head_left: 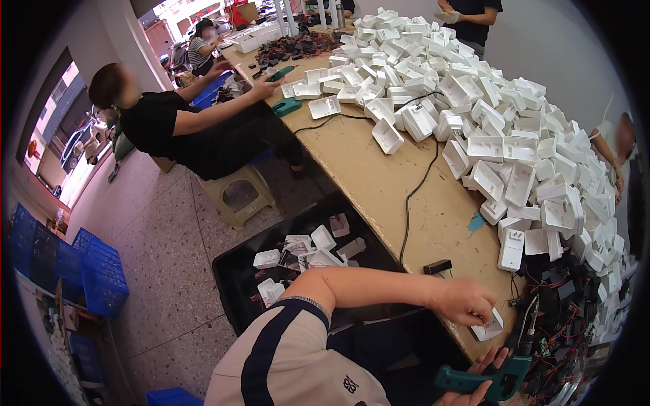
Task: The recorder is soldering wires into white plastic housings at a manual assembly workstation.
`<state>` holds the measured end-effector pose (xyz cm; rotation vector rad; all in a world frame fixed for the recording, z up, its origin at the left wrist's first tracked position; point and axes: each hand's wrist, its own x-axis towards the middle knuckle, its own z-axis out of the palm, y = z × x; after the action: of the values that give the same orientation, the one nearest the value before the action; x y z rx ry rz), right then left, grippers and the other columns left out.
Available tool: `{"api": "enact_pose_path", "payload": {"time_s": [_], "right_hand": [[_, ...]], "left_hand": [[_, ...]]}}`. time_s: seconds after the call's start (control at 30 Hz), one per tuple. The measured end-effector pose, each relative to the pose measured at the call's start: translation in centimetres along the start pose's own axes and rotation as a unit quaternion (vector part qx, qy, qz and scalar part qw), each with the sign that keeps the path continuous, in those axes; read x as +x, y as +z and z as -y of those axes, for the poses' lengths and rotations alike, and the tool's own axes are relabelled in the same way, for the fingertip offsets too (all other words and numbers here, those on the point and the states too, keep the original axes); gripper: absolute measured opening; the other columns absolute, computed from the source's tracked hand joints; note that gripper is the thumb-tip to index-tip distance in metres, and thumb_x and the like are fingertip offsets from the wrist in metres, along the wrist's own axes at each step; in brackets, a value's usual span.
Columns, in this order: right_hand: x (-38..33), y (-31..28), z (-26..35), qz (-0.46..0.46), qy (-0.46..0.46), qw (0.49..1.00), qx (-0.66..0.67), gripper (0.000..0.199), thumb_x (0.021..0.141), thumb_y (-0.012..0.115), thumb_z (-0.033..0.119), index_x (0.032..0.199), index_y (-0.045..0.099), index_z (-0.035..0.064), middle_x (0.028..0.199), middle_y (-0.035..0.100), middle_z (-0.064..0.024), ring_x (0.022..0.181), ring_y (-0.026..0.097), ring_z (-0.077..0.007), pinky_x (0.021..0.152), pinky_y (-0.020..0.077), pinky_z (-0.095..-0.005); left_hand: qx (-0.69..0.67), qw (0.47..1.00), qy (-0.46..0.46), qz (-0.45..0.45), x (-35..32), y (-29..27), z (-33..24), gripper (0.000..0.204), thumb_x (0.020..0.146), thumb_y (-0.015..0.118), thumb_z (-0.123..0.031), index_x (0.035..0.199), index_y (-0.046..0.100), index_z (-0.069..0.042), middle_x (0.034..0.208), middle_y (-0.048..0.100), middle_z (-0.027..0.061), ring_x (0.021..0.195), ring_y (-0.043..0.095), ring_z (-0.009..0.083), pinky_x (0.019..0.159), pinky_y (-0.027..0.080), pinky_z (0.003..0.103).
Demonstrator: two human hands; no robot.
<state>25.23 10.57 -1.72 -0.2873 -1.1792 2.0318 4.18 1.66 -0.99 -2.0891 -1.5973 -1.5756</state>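
My left hand (465,301) reaches across with its fingers pinched over a small white plastic casing (489,326) at the table edge. What the fingertips hold is too small to make out. Below it, my right hand (482,375) is wrapped round the handle of a green soldering gun (506,379). The gun's thin metal tip (532,318) points away from me, beside the casing and over dark parts. Near my left wrist, a black block-shaped part (437,266) lies on the table.
White casings (467,95) form a large heap along the table (359,162). Black parts with red wires (562,304) lie at right. A black cable (408,203) crosses the tabletop. A black bin (237,291) holds casings. A seated co-worker (156,122) holds a green tool (280,73).
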Motion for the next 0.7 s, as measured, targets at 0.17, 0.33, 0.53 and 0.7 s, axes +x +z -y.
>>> {"api": "enact_pose_path", "payload": {"time_s": [0.17, 0.33, 0.53, 0.7], "right_hand": [[0.4, -0.2, -0.2, 0.006, 0.026, 1.0, -0.013, 0.056, 0.087, 0.043, 0.023, 0.134, 0.026, -0.0051, 0.139, 0.029, -0.0155, 0.126, 0.032, -0.0275, 0.106, 0.0222, -0.0386], [0.8, -0.7, -0.5, -0.005, 0.0, 0.992, -0.128, 0.053, 0.088, 0.041, 0.022, 0.13, 0.029, -0.0099, 0.136, 0.031, -0.0192, 0.124, 0.033, -0.0289, 0.107, 0.0206, -0.0398], [0.9, -0.6, -0.8, -0.019, 0.024, 0.996, -0.081, 0.05, 0.089, 0.04, 0.022, 0.126, 0.034, -0.0114, 0.134, 0.035, -0.0201, 0.124, 0.034, -0.0286, 0.105, 0.0254, -0.0396], [1.6, -0.6, -1.6, -0.004, 0.01, 0.999, -0.051, 0.054, 0.087, 0.045, 0.024, 0.129, 0.031, -0.0069, 0.131, 0.039, -0.0177, 0.116, 0.043, -0.0258, 0.099, 0.0327, -0.0356]], "left_hand": [[-0.035, 0.998, -0.017, -0.041, -1.3, 3.2, -0.4, 0.01, 0.069, 0.064, -0.01, 0.075, 0.057, -0.008, 0.074, 0.05, 0.0062, 0.062, 0.054, 0.0268, 0.05, 0.042, 0.036], [0.01, 0.998, -0.03, -0.051, -1.6, 4.3, -1.2, 0.013, 0.069, 0.063, -0.011, 0.078, 0.054, -0.008, 0.076, 0.048, 0.0065, 0.062, 0.052, 0.0268, 0.052, 0.041, 0.037], [0.093, 0.994, -0.044, -0.038, -1.7, 4.7, -1.4, 0.014, 0.068, 0.062, -0.013, 0.078, 0.052, -0.009, 0.076, 0.046, 0.0059, 0.064, 0.048, 0.0245, 0.055, 0.039, 0.035], [0.105, 0.992, -0.038, -0.067, -1.3, 4.6, -1.4, 0.012, 0.068, 0.062, -0.012, 0.075, 0.052, -0.009, 0.074, 0.045, 0.0042, 0.067, 0.047, 0.0224, 0.061, 0.037, 0.033]]}}
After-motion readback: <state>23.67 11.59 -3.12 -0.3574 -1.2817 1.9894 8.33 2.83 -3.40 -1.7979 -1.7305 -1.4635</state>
